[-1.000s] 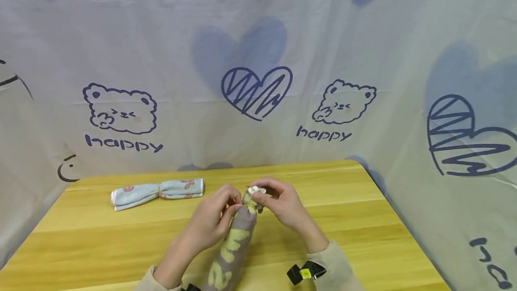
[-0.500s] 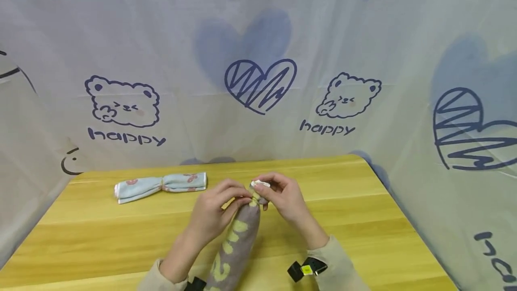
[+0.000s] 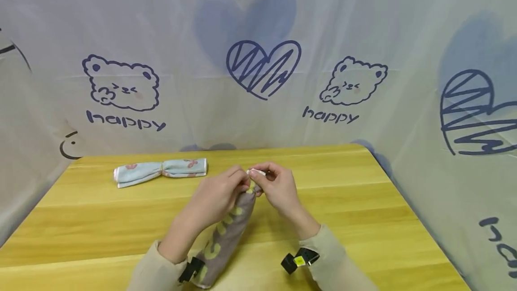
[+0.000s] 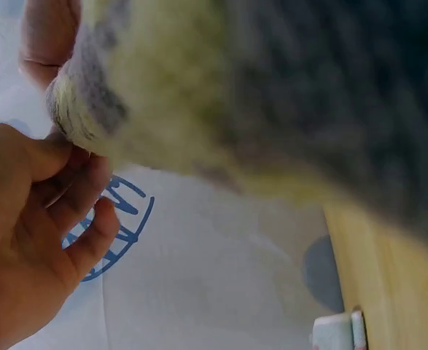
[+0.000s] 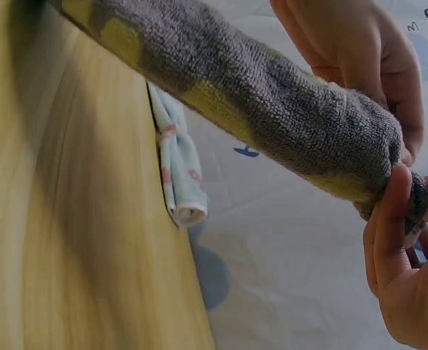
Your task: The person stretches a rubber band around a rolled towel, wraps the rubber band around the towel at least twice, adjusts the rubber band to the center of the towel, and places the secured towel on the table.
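Observation:
A rolled grey towel [image 3: 228,241] with yellow patterns slants up from the near side of the table, raised at its far end. My left hand [image 3: 220,194] pinches it at the gathered neck close to that end; its fingertips are partly hidden in the head view. Opposite, my right hand [image 3: 278,187] holds the short white-edged tip between thumb and fingers. The right wrist view shows the towel's narrowed neck [image 5: 396,157] between both hands, its fabric bunched there. Whether a band circles the neck is hard to tell now.
A light blue rolled towel [image 3: 141,173] with pink figures, cinched at its middle, lies at the table's back left. The yellow wood-grain table [image 3: 343,219] ends against a pale curtain [image 3: 194,93] printed with bears and hearts.
The head view has tipped down, shifting the scene upward. My left hand's fingers have drawn closer to the towel's tip and my right hand. More of the grey towel's near end shows.

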A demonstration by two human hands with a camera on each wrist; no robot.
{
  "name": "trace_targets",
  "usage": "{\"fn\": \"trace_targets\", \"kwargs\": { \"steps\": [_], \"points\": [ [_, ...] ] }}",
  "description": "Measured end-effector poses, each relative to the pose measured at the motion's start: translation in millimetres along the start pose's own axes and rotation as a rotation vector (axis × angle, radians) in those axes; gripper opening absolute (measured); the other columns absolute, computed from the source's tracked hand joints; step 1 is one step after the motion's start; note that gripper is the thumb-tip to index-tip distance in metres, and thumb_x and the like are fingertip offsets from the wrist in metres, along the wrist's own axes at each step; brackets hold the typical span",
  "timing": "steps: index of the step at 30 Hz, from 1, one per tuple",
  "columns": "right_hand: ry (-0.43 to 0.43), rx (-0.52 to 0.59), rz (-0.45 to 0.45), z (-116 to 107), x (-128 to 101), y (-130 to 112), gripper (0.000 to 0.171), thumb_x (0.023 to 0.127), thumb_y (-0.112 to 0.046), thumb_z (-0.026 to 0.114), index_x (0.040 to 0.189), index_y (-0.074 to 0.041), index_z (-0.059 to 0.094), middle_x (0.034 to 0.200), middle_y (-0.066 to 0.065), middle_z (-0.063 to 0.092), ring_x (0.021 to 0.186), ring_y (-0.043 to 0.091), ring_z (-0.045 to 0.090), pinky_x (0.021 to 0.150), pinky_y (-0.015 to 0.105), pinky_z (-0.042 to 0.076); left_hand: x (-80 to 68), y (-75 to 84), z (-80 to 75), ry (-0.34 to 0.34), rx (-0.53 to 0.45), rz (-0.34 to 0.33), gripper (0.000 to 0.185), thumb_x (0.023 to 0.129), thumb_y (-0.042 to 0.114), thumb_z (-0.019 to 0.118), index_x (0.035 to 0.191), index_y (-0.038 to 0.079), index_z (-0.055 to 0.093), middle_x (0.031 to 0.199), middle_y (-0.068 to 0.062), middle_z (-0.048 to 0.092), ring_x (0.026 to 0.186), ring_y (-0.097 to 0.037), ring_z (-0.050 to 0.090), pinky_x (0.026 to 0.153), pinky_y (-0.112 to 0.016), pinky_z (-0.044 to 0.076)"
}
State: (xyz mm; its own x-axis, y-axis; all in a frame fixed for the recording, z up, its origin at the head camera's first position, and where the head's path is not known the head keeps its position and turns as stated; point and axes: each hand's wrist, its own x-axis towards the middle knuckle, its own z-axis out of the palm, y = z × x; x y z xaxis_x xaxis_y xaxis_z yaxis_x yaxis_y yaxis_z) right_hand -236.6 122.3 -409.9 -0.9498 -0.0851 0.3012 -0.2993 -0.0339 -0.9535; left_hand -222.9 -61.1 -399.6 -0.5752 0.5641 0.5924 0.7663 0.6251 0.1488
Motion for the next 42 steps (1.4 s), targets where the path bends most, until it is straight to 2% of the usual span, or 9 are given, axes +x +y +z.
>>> {"fn": "trace_targets", "kwargs": {
  "steps": [4, 7, 11, 17, 26, 31, 36, 40, 42],
  "points": [
    [0.041, -0.007, 0.006, -9, 8, -5, 0.014, 0.096, 0.002, 0.072, 0.106, 0.012, 0.071, 0.095, 0.016, 0.074, 0.061, 0.008, 0.059, 0.053, 0.019, 0.053, 8.1, 3.9, 6.2, -0.038, -0.045, -0.042, 0.007, 0.101, 0.012, 0.068, 0.098, 0.012, 0.062, 0.090, 0.004, 0.057, 0.068, -0.008, 0.052, 0.056, -0.022, 0.047],
    [0.032, -0.001, 0.020, -15, 11, -9, 0.016, 0.096, -0.001, 0.072, 0.108, 0.011, 0.071, 0.096, 0.012, 0.073, 0.062, 0.008, 0.059, 0.054, 0.020, 0.053, 12.2, 3.1, 9.3, 0.017, -0.078, -0.031, 0.008, 0.101, 0.011, 0.068, 0.099, 0.011, 0.061, 0.091, 0.002, 0.058, 0.066, -0.008, 0.051, 0.055, -0.022, 0.047],
    [-0.015, 0.019, 0.027, -18, 11, -10, 0.020, 0.098, -0.005, 0.072, 0.111, 0.009, 0.070, 0.101, 0.011, 0.072, 0.063, 0.009, 0.058, 0.055, 0.021, 0.053, 14.3, -2.8, 8.5, 0.122, -0.105, 0.045, 0.008, 0.099, 0.009, 0.071, 0.101, 0.009, 0.063, 0.094, 0.000, 0.061, 0.066, -0.009, 0.054, 0.056, -0.022, 0.049],
    [-0.040, 0.019, 0.033, -18, 12, -13, 0.020, 0.100, -0.009, 0.070, 0.112, 0.007, 0.069, 0.101, 0.008, 0.069, 0.063, 0.010, 0.056, 0.053, 0.021, 0.050, 16.5, -9.0, 2.3, 0.234, -0.070, 0.164, 0.013, 0.091, 0.006, 0.080, 0.098, 0.009, 0.069, 0.095, 0.000, 0.067, 0.067, -0.011, 0.063, 0.057, -0.025, 0.054],
    [-0.078, 0.049, 0.044, -13, 6, -19, 0.019, 0.102, -0.002, 0.065, 0.111, 0.015, 0.066, 0.092, 0.005, 0.069, 0.062, 0.007, 0.055, 0.052, 0.018, 0.048, 15.8, -9.6, -5.3, 0.285, -0.039, 0.229, 0.013, 0.083, 0.005, 0.086, 0.092, 0.010, 0.077, 0.091, 0.002, 0.072, 0.069, -0.011, 0.068, 0.056, -0.027, 0.055],
    [-0.027, 0.042, 0.056, -13, 4, -20, 0.019, 0.103, -0.003, 0.064, 0.112, 0.013, 0.066, 0.093, 0.005, 0.069, 0.062, 0.006, 0.054, 0.052, 0.017, 0.047, 19.7, -0.2, -3.8, 0.180, -0.045, 0.197, 0.009, 0.091, 0.004, 0.079, 0.096, 0.009, 0.073, 0.094, 0.001, 0.067, 0.070, -0.009, 0.063, 0.058, -0.024, 0.054],
    [0.005, 0.038, 0.041, -13, 6, -17, 0.016, 0.102, -0.001, 0.063, 0.110, 0.014, 0.066, 0.092, 0.006, 0.068, 0.059, 0.007, 0.052, 0.050, 0.017, 0.047, 19.2, 12.7, 4.1, 0.014, -0.001, 0.079, 0.007, 0.098, 0.001, 0.065, 0.097, 0.008, 0.062, 0.090, 0.000, 0.055, 0.067, -0.010, 0.050, 0.055, -0.023, 0.048],
    [-0.024, 0.033, 0.084, -12, 6, -6, 0.016, 0.102, 0.000, 0.064, 0.110, 0.014, 0.066, 0.088, 0.003, 0.066, 0.061, 0.007, 0.050, 0.050, 0.017, 0.045, 9.4, 16.3, 9.8, -0.128, -0.085, -0.042, 0.012, 0.100, 0.001, 0.061, 0.096, 0.011, 0.054, 0.087, 0.003, 0.048, 0.070, -0.010, 0.047, 0.057, -0.023, 0.044],
    [-0.072, 0.035, 0.100, -12, 6, -3, 0.018, 0.103, -0.002, 0.063, 0.111, 0.013, 0.065, 0.088, 0.001, 0.064, 0.062, 0.007, 0.050, 0.051, 0.018, 0.045, 5.0, 14.8, 10.0, -0.140, -0.150, -0.083, 0.014, 0.102, 0.001, 0.060, 0.096, 0.011, 0.052, 0.086, 0.004, 0.046, 0.069, -0.009, 0.046, 0.058, -0.023, 0.043]
  ]
}}
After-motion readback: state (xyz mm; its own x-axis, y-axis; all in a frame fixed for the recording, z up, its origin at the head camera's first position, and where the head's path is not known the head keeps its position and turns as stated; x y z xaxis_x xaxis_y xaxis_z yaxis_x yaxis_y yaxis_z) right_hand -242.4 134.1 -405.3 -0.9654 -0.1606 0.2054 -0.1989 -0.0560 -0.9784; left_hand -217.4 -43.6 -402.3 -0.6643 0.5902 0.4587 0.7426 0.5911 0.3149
